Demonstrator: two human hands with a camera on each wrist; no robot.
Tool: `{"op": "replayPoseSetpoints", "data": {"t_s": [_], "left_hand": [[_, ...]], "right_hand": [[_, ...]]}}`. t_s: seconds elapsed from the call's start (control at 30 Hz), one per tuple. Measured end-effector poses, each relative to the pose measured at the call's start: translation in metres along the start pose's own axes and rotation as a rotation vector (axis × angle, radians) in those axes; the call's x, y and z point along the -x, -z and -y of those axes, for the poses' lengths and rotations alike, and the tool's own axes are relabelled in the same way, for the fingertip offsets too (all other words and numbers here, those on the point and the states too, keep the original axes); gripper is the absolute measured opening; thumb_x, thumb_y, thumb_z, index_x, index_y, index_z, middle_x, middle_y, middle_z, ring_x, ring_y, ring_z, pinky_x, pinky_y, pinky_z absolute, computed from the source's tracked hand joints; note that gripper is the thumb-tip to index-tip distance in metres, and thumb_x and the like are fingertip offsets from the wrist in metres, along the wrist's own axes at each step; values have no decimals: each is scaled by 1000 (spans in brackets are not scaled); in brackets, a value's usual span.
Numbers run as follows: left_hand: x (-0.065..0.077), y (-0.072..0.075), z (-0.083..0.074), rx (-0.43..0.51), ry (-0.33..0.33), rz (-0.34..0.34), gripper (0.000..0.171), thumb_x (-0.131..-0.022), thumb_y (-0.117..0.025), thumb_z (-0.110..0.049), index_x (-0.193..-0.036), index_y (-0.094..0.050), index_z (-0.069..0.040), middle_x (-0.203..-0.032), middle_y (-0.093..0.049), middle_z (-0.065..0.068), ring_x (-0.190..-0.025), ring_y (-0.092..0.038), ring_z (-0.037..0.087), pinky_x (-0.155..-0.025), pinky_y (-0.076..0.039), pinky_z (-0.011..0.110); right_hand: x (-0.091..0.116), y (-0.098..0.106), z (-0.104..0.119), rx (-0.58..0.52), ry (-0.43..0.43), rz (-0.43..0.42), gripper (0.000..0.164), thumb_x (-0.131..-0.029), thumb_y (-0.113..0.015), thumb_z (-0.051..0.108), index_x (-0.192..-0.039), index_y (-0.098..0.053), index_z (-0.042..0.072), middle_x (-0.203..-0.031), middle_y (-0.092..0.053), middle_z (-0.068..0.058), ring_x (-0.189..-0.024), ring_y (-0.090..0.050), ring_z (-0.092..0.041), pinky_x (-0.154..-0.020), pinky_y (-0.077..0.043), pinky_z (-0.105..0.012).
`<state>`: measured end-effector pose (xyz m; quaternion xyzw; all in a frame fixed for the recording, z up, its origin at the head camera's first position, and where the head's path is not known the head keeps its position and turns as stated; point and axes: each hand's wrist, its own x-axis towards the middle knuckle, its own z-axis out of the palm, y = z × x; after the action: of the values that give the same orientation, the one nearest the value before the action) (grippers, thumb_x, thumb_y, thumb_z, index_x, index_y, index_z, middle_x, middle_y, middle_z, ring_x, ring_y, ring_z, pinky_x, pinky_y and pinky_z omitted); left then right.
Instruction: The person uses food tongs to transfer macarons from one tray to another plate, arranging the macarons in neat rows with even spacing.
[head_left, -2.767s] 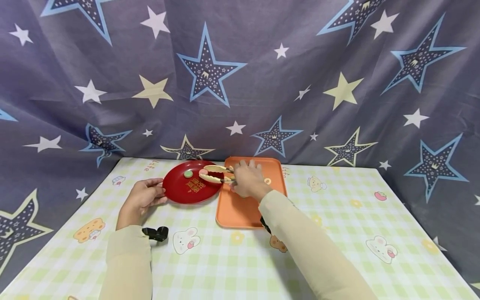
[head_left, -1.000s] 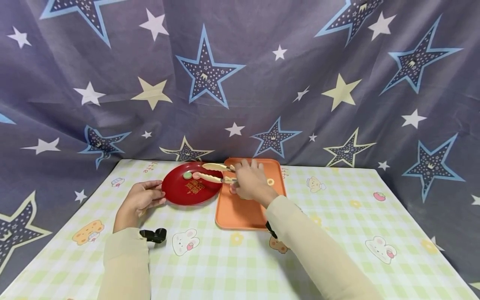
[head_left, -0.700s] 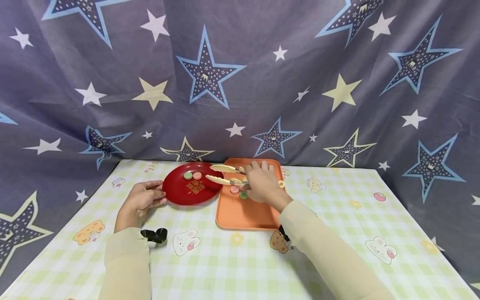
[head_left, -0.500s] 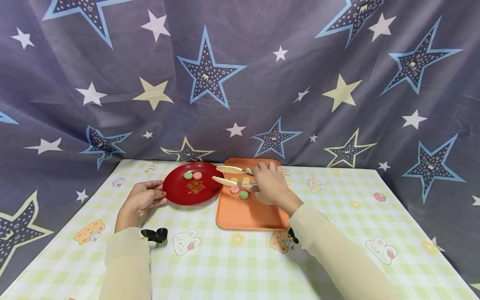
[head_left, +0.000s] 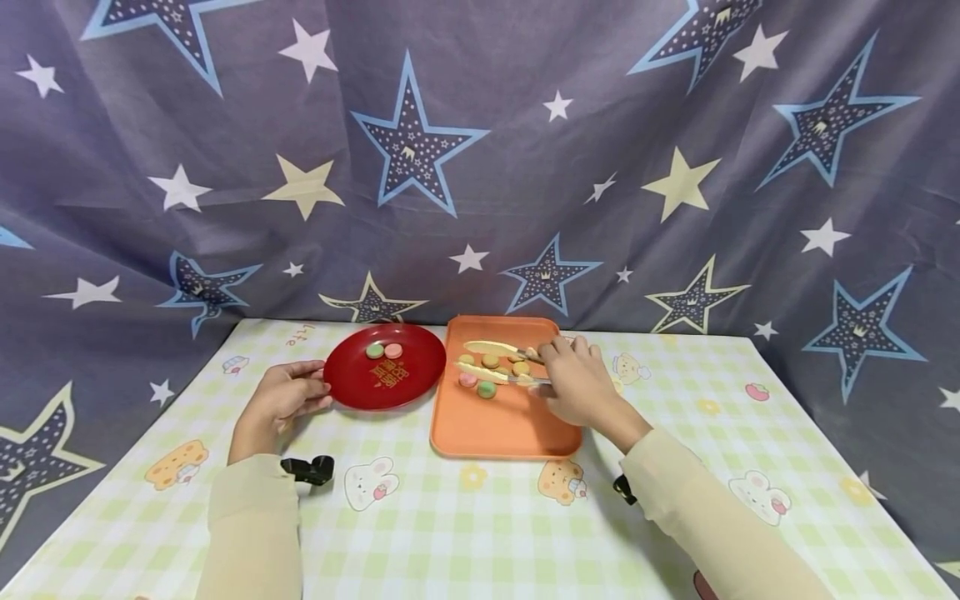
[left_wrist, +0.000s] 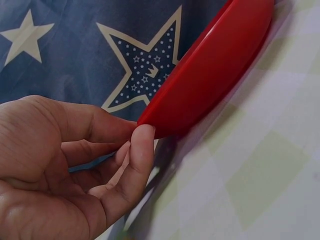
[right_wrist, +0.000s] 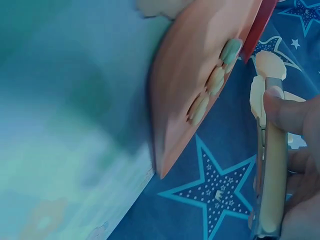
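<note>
My left hand [head_left: 281,404] pinches the near-left rim of a round red plate [head_left: 356,385]; the left wrist view shows thumb and fingers on the plate's edge [left_wrist: 215,70]. On the plate lie a green macaron [head_left: 375,351] and a pink macaron [head_left: 393,351], side by side. My right hand [head_left: 581,387] grips food tongs [head_left: 491,347] with cream tips, spread apart over the orange tray [head_left: 495,433]. Below and around the tips are a pink macaron [head_left: 467,380], a green macaron [head_left: 487,390] and several yellowish macarons [head_left: 490,361]. Between the tips I see nothing held.
Plate and tray stand close together near the table's back edge. A checked, cartoon-printed cloth [head_left: 420,533] covers the table. Behind hangs a dark curtain [head_left: 480,167] with stars. Each wrist wears a small black camera [head_left: 311,471].
The tongs have let go of the pink macaron, which now lies beside the green one on the plate. My right hand has moved right with the tongs, over the tray. The left hand stays put.
</note>
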<state>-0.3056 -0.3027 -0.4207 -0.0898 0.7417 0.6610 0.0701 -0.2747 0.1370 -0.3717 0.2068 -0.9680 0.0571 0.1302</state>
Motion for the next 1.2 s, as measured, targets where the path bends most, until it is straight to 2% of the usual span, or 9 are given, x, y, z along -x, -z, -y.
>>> {"op": "replayPoseSetpoints", "data": {"t_s": [0.3, 0.67, 0.93, 1.2], "left_hand": [[1, -2, -1, -1, -3, 8, 66, -95, -58, 9, -155, -31, 8, -127, -52, 15, -79, -68, 12, -78, -63, 30], [1, -2, -2, -2, 2, -1, 64, -96, -58, 10, -154, -32, 9, -124, -54, 13, -79, -68, 12, -78, -63, 30], [-1, -1, -1, -1, 12, -4, 63, -97, -58, 9, -155, -32, 9, -128, -52, 15, -80, -69, 11, -80, -63, 32], [1, 0, -1, -19, 7, -8, 62, -97, -57, 8, -155, -34, 7, -125, -53, 13, -79, -68, 11, -81, -63, 31]], "right_hand": [[20, 1, -23, 6, -26, -10, 45, -87, -81, 33, -118, -63, 5, -107, -59, -11, -90, -45, -33, -72, -37, -42], [38, 4, -50, 13, -61, 29, 45, -87, -82, 34, -118, -64, 5, -102, -58, -10, -87, -46, -32, -71, -37, -43], [41, 5, -64, 18, -76, 34, 41, -87, -82, 32, -113, -66, 6, -102, -60, -10, -85, -48, -33, -70, -38, -43], [38, 6, -67, 23, -81, 70, 40, -87, -82, 32, -114, -67, 6, -105, -61, -11, -85, -49, -33, -70, -39, -44]]}}
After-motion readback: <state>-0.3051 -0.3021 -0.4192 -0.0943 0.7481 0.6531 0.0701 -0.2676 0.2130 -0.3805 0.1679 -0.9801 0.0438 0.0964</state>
